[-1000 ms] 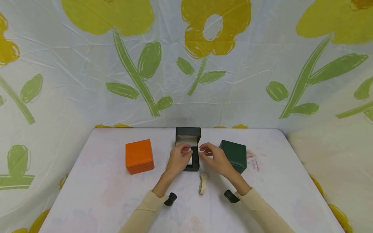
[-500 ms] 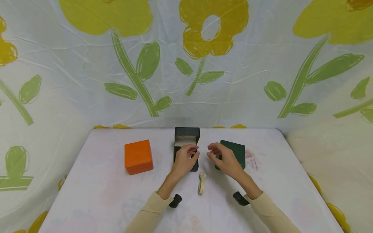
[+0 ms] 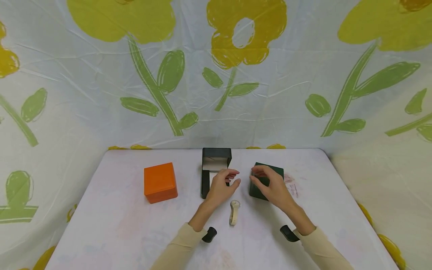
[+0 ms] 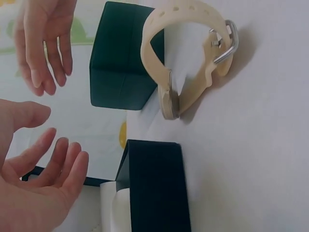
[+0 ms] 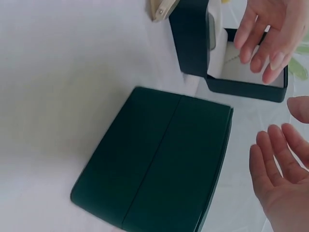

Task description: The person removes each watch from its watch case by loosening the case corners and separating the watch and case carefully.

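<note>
Hovering relaxed and empty, the hands [image 3: 222,188] [image 3: 275,187] are near the open black box [image 3: 217,153] and green box [image 5: 154,159].

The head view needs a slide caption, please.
Empty left hand and right hand; cream watch; open box between orange box and green box.

Left of a cream wristwatch [image 4: 150,59] with a silver buckle [image 4: 235,38] stands a dark green box [image 4: 118,58] it partly hides, with an open white-lined box [image 4: 157,188] below the watch and the left hand [image 4: 36,198] and right hand [image 4: 43,24] farther left.
</note>
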Demonstrator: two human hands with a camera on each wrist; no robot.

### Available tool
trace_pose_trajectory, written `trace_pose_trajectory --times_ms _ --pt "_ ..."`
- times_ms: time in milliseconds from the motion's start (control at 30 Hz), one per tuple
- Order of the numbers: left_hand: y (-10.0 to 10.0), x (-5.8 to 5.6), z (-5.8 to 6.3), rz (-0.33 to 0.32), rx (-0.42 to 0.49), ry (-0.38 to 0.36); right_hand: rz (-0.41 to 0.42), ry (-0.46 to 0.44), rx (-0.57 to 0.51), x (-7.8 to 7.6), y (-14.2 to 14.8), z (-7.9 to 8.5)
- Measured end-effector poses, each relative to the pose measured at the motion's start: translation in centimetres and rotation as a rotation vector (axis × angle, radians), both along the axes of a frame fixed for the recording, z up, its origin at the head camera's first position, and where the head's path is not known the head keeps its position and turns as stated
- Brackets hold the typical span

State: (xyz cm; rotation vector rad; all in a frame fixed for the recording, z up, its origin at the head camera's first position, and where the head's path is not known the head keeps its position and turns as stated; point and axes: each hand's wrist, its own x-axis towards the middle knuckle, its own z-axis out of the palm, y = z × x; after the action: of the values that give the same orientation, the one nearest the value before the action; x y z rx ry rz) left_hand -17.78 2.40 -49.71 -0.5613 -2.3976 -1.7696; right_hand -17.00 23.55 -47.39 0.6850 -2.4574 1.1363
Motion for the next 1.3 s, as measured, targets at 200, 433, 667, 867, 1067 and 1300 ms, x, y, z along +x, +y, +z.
trace_pose_trajectory --times_ms 200,433,667,867,1067,1300 --pt "0.8 0.0 -0.2 -0.044 -0.002 -0.012 -0.011 0.026 0.009 0.1 0.9 -0.2" --pt "1.8 -0.3 -0.5 -0.096 -0.005 -0.031 -0.023 0.043 0.027 0.3 2.0 -0.3" --pt "2.3 -0.6 -0.5 -0.163 -0.063 -0.050 -0.053 0.067 0.054 0.6 3.0 -0.3" --pt "2.4 -1.5 -0.6 -0.253 -0.139 -0.049 -0.057 0.077 0.051 0.6 3.7 -0.4" --pt "2.5 -2.4 -0.3 -0.327 -0.239 -0.072 -0.069 0.070 0.075 0.5 4.4 -0.8" --pt "2.9 -3.3 -0.1 -0.362 -0.321 -0.087 -0.107 0.031 0.115 0.3 5.1 -1.3"
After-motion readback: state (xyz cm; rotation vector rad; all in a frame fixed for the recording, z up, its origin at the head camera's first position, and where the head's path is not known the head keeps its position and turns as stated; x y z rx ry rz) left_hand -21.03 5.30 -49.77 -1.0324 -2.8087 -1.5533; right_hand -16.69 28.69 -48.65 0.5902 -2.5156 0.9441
